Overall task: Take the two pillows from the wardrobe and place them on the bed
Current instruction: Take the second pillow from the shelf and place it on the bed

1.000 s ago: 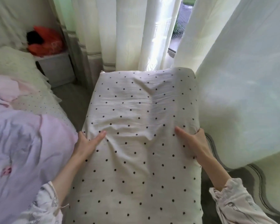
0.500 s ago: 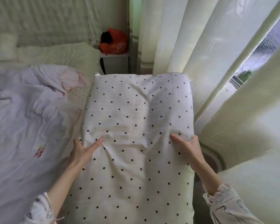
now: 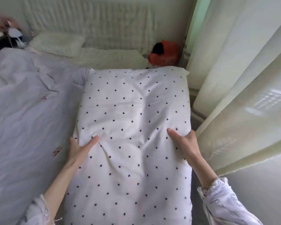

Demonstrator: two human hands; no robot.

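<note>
A white pillow with black dots (image 3: 133,120) fills the middle of the view, held out flat in front of me. My left hand (image 3: 79,147) grips its left edge, thumb on top. My right hand (image 3: 186,142) grips its right edge the same way. The pillow's far end hangs over the right side of the bed (image 3: 104,60). A pale lilac duvet (image 3: 26,111) lies rumpled on the bed to the left. A cream pillow (image 3: 57,43) lies by the headboard. The wardrobe is out of view.
Cream curtains (image 3: 234,78) hang close on the right. An orange and black bag (image 3: 165,53) sits in the corner between bed and curtains. A padded headboard (image 3: 88,18) runs along the back. Dark clutter (image 3: 2,36) shows at the far left.
The view has swung left from the window and curtains toward the bed. The dotted pillow has come along in both hands and now reaches over the bed's right side.
</note>
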